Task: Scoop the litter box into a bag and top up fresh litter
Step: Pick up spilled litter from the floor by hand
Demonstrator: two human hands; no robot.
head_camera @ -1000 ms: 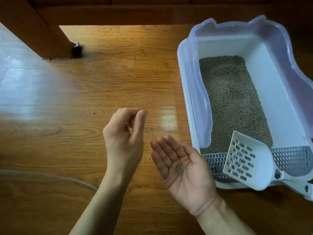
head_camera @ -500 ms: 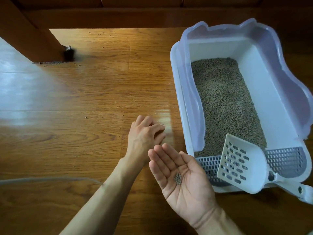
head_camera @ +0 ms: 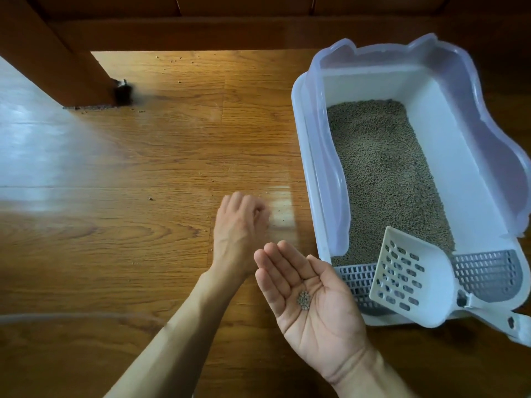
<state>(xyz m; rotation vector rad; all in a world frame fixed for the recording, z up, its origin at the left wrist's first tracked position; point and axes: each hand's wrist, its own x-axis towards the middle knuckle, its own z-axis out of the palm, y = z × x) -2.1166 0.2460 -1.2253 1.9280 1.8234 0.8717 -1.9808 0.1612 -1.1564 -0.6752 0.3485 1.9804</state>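
1. A wooden floor carries scattered litter pellets.
2. The litter box sits at right, part-filled with litter; a white scoop rests across its near grated end.
3. The right hand lies palm-up, its grip wide, cupping a few pellets.
4. The left hand reaches to the floor, fingers curled; whether its grip holds anything cannot be told.

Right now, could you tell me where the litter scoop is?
In the head view the litter scoop lies at lower right, resting across the litter box's near grated end, just right of the upturned right hand.
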